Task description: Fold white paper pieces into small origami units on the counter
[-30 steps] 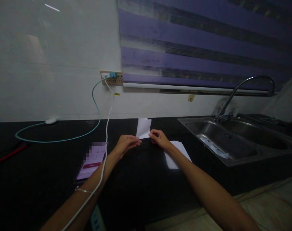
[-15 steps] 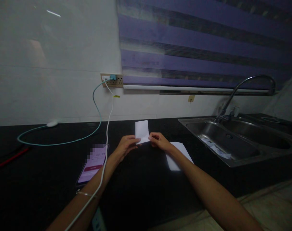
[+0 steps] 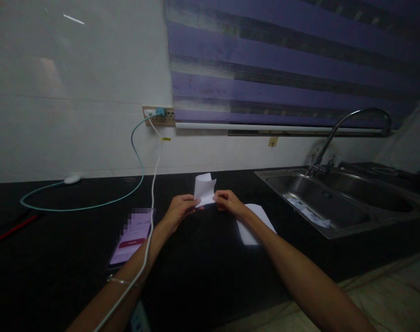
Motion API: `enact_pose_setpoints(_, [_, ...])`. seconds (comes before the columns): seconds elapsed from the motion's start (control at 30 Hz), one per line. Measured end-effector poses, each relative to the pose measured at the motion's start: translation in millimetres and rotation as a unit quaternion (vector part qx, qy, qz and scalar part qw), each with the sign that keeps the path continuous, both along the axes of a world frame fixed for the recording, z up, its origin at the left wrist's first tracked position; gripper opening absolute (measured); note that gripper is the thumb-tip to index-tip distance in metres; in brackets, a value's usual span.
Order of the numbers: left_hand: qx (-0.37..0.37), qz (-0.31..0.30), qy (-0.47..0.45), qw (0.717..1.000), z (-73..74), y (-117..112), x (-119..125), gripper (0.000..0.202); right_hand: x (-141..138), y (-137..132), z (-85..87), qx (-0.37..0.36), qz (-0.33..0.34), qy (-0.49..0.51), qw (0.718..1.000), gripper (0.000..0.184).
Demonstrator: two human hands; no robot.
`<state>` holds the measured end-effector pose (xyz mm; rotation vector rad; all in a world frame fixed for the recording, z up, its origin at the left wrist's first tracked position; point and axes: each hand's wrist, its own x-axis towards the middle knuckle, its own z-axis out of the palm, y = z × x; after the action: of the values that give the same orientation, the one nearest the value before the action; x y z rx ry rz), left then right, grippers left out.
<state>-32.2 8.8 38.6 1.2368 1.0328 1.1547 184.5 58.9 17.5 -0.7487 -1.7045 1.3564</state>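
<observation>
A small folded sheet of white paper (image 3: 205, 190) is held upright above the dark counter, its upper layers parted. My left hand (image 3: 182, 208) pinches its lower left corner between thumb and fingers. At the lower right corner, my right hand (image 3: 229, 202) grips the paper with thumb and forefinger. More white paper (image 3: 250, 228) lies flat on the counter, partly under my right forearm. Beside my left forearm rests a lit phone (image 3: 132, 242).
A steel double sink (image 3: 293, 203) with a curved tap (image 3: 329, 138) sits at the right, crumpled scraps (image 3: 309, 213) inside it. A white cable (image 3: 156, 173) hangs from the wall socket (image 3: 159, 116) across my left arm. A teal cable (image 3: 81, 208) loops over the counter (image 3: 203, 276).
The paper's top edge has parted, with one layer now bending away to the right. Both hands keep their hold at the lower corners. The view has shifted slightly.
</observation>
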Motion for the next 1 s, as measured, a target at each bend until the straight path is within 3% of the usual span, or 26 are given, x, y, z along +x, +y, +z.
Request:
enact_pose_setpoints(0.2, [-0.014,-0.019,0.008,1.000,0.3,-2.2,2.6,0.026,-3.0,5.0,-3.1,-0.047,-0.002,0.019,0.999,0.034])
enact_pose_setpoints(0.5, [-0.028,-0.051,0.017,0.998,-1.6,-2.6,5.9,0.026,-6.6,-2.3,-0.8,-0.003,-0.035,-0.040,0.999,0.047])
enact_pose_setpoints(0.7, [-0.013,-0.080,-0.040,0.996,-2.5,-4.1,4.2,0.024,-4.7,-2.7,-0.4,0.017,-0.036,-0.035,0.999,0.045])
enact_pose_setpoints(1.0, [0.012,-0.029,0.015,0.999,-1.0,0.7,4.1,0.021,-3.8,-3.8,0.7,0.038,-0.035,-0.048,0.998,0.047])
